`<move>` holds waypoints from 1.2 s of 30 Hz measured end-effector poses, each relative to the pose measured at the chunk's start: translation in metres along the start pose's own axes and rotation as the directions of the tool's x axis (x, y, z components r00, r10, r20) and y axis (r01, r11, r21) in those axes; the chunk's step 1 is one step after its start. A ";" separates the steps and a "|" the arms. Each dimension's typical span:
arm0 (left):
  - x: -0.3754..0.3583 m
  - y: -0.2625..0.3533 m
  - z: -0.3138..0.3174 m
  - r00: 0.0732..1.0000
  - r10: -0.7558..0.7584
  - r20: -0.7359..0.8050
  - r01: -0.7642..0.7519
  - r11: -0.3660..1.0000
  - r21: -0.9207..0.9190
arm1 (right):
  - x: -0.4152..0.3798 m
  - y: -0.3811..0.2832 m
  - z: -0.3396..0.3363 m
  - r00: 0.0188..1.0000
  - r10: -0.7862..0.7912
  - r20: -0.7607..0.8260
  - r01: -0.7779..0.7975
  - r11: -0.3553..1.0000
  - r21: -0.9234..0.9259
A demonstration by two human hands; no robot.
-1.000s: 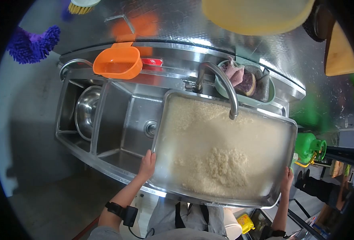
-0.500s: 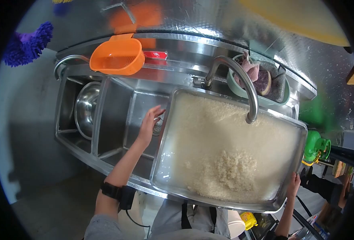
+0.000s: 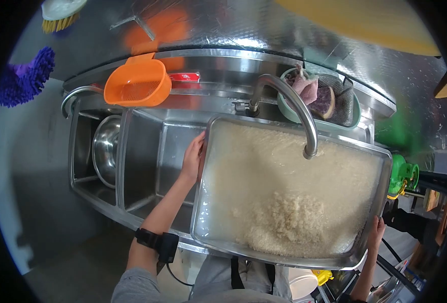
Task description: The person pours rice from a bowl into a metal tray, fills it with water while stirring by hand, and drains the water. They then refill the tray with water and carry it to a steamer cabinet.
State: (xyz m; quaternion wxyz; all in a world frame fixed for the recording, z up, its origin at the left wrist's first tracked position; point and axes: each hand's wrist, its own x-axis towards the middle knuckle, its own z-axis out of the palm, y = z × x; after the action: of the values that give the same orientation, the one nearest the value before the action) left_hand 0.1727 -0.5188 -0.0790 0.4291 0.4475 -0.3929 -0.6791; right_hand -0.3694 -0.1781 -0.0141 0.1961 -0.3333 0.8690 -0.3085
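Note:
A large metal tray (image 3: 199, 235) rests over the right part of the sink, holding rice (image 3: 294, 217) in cloudy water, with a heap of rice near its front. My left hand (image 3: 193, 156) is closed on the tray's left rim, its fingertips partly hidden by the edge. At the right rim, near the front corner, my right hand (image 3: 376, 231) grips the tray. The curved faucet (image 3: 304, 113) arches over the tray's back part.
An orange strainer basket (image 3: 138, 86) sits behind the sink. A metal bowl (image 3: 106, 150) lies in the left basin. Behind the tray, a pale green basin (image 3: 356, 117) holds cloths. A green gas cylinder (image 3: 399, 174) and a person's dark-clothed leg (image 3: 408, 222) are at the right.
My left hand has moved from above the basin onto the tray's left rim. My right hand stays on the right rim. The camera view has shifted slightly.

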 end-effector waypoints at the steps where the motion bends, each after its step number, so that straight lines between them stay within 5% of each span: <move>1: -0.001 -0.001 0.001 1.000 0.001 0.004 -0.001 1.000 -0.001 | -0.001 -0.003 0.000 1.000 -0.008 -0.011 0.008 1.000 0.007; 16: -0.009 0.003 0.005 0.998 0.041 -0.047 -0.043 0.998 -0.039 | -0.004 -0.020 0.007 1.000 0.023 -0.004 -0.023 0.999 0.042; 31: -0.013 0.019 0.009 0.969 -0.179 -0.169 0.158 0.979 -0.132 | 0.017 0.060 0.059 0.995 0.082 0.052 -0.084 0.996 0.043; 34: -0.012 0.015 0.007 0.931 -0.223 -0.287 0.194 0.973 -0.127 | 0.018 0.076 0.064 0.996 0.081 0.027 -0.081 0.996 0.019; 36: -0.006 0.007 -0.008 0.831 -0.421 -0.363 0.343 0.902 -0.262 | 0.019 0.075 0.062 0.996 0.078 0.051 -0.080 0.996 0.043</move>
State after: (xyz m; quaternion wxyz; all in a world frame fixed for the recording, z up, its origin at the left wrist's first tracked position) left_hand 0.1830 -0.5168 -0.0731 0.3969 0.6078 -0.1308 -0.6752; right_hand -0.3833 -0.1724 -0.1117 0.2369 -0.3018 0.8693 -0.3116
